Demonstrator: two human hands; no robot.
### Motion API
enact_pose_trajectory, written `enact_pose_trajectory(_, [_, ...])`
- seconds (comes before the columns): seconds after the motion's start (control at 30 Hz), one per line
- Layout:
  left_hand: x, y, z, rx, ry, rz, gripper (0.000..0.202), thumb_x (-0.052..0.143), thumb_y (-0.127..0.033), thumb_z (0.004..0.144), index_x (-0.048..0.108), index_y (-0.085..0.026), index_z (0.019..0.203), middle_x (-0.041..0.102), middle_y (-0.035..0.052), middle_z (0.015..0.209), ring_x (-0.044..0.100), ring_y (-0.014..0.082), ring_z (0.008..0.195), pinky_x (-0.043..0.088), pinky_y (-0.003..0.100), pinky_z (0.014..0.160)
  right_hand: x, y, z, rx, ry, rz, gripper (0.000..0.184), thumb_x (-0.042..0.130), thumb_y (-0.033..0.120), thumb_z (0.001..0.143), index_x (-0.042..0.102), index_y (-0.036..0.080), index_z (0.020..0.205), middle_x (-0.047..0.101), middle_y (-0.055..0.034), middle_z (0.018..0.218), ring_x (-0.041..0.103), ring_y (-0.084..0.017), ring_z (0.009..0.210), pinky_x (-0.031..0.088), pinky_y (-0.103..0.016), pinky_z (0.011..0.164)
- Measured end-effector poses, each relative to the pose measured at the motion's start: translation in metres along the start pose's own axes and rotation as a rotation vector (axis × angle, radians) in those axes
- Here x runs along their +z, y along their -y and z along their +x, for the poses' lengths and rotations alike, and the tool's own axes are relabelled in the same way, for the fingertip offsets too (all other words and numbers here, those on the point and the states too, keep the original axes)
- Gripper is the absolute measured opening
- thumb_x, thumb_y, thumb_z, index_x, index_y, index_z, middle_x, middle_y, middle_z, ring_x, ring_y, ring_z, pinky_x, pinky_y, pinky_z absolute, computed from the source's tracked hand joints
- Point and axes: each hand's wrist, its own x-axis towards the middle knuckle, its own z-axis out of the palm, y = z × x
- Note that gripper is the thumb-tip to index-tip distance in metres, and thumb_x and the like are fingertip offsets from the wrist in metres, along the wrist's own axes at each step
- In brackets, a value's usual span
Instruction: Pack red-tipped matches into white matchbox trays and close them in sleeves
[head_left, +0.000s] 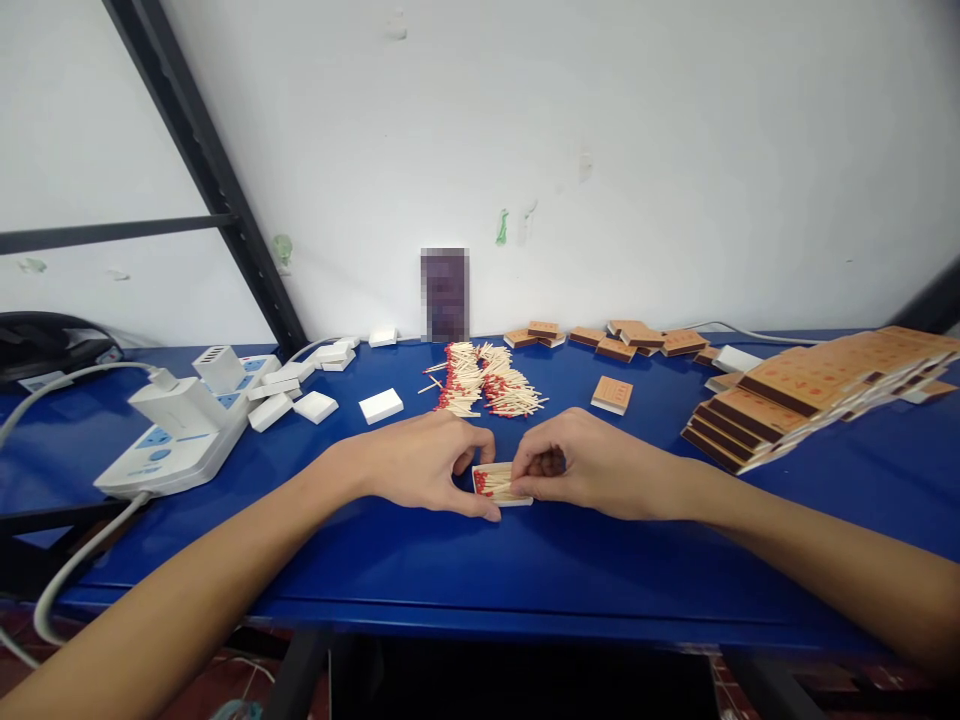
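Note:
A white matchbox tray [517, 503] lies on the blue table in front of me, with red-headed matches [492, 486] in it. My left hand [427, 462] holds the tray's left end, its thumb along the near side and its index finger curled at the far side. Over the tray's right end, my right hand [581, 465] pinches the plain ends of matches between thumb and fingers. Just beyond stand two heaps of loose matches, the left heap [463, 380] and the right heap [510, 385]. An orange matchbox sleeve [612, 394] lies beyond my right hand.
White trays [381, 406] are scattered at the left, near a power strip [180, 450] with plugs and cables. Stacked orange matchboxes [825, 375] fill the right side, and more boxes [637, 333] lie along the wall. A pixelated dark rectangle [445, 295] stands against the wall.

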Motion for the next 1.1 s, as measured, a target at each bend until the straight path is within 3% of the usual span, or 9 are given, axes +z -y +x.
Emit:
enact_pose_trajectory(0.3, [0.001, 0.001, 0.0, -0.006, 0.013, -0.013, 0.045, 0.064, -0.063, 0.076, 0.057, -0.02, 0.088, 0.055, -0.0029, 0.07, 0.051, 0.0127, 0.061, 0.033, 0.025, 0.055, -0.013, 0.0, -0.001, -0.043, 0.123, -0.018, 0.02, 0.056, 0.029, 0.086, 0.072, 0.017, 0.089, 0.065, -0.001, 0.072, 0.053, -0.011, 0.061, 0.04, -0.022, 0.055])
enact_pose_trajectory(0.43, [0.002, 0.002, 0.0, 0.0, 0.005, -0.027, 0.044, 0.064, -0.062, 0.076, 0.056, -0.02, 0.087, 0.054, -0.0036, 0.069, 0.05, 0.012, 0.059, 0.032, 0.024, 0.054, -0.012, -0.006, 0.001, -0.042, 0.142, 0.051, 0.016, 0.059, 0.031, 0.084, 0.068, 0.017, 0.085, 0.059, 0.002, 0.066, 0.049, -0.01, 0.058, 0.038, -0.021, 0.053])
enact_pose_trajectory(0.63, [0.004, 0.003, 0.002, 0.011, -0.006, -0.06, 0.047, 0.062, -0.065, 0.077, 0.055, -0.019, 0.083, 0.051, -0.004, 0.065, 0.046, 0.0113, 0.057, 0.031, 0.024, 0.053, -0.008, -0.002, 0.0, -0.065, 0.15, 0.043, 0.007, 0.055, 0.018, 0.08, 0.062, 0.018, 0.079, 0.052, 0.0044, 0.062, 0.045, -0.009, 0.054, 0.036, -0.021, 0.051])
enact_pose_trajectory(0.7, [0.004, 0.003, 0.003, 0.02, -0.011, -0.093, 0.046, 0.051, -0.064, 0.086, 0.054, -0.018, 0.08, 0.051, -0.0031, 0.064, 0.045, 0.0111, 0.056, 0.031, 0.024, 0.053, -0.008, -0.003, 0.001, -0.071, 0.059, 0.039, 0.01, 0.052, 0.016, 0.079, 0.062, 0.018, 0.082, 0.051, 0.0048, 0.062, 0.045, -0.009, 0.054, 0.035, -0.021, 0.051])
enact_pose_trajectory(0.8, [0.005, 0.005, 0.004, 0.037, -0.009, -0.125, 0.046, 0.035, -0.056, 0.096, 0.056, -0.017, 0.082, 0.051, -0.0024, 0.063, 0.044, 0.0108, 0.054, 0.032, 0.024, 0.052, -0.01, -0.011, 0.006, -0.06, -0.266, -0.073, 0.014, 0.048, 0.014, 0.078, 0.059, 0.018, 0.085, 0.051, 0.005, 0.061, 0.044, -0.01, 0.054, 0.035, -0.022, 0.053])
enact_pose_trajectory(0.87, [0.006, 0.005, 0.005, 0.04, 0.0, -0.125, 0.044, 0.035, -0.054, 0.097, 0.057, -0.018, 0.086, 0.051, -0.0029, 0.062, 0.044, 0.0107, 0.053, 0.032, 0.024, 0.052, -0.013, -0.021, 0.01, -0.051, -0.431, -0.223, 0.015, 0.048, 0.013, 0.077, 0.059, 0.018, 0.086, 0.051, 0.0053, 0.059, 0.044, -0.01, 0.052, 0.033, -0.023, 0.053])
enact_pose_trajectory(0.93, [0.007, 0.005, 0.005, 0.045, -0.007, -0.106, 0.039, 0.039, -0.052, 0.096, 0.057, -0.018, 0.086, 0.051, -0.0034, 0.061, 0.044, 0.0105, 0.053, 0.032, 0.023, 0.052, -0.015, -0.031, 0.014, -0.048, -0.475, -0.358, 0.014, 0.05, 0.014, 0.078, 0.06, 0.017, 0.087, 0.053, 0.0042, 0.059, 0.046, -0.011, 0.053, 0.033, -0.024, 0.055])
enact_pose_trajectory(1.1, [0.007, 0.004, 0.005, 0.094, -0.01, -0.084, 0.031, 0.042, -0.045, 0.096, 0.06, -0.019, 0.093, 0.054, -0.0028, 0.064, 0.048, 0.0111, 0.055, 0.033, 0.023, 0.054, -0.016, -0.05, 0.02, -0.061, -0.427, -0.527, 0.008, 0.055, 0.019, 0.082, 0.062, 0.017, 0.084, 0.058, -0.001, 0.072, 0.052, -0.014, 0.065, 0.036, -0.025, 0.061])
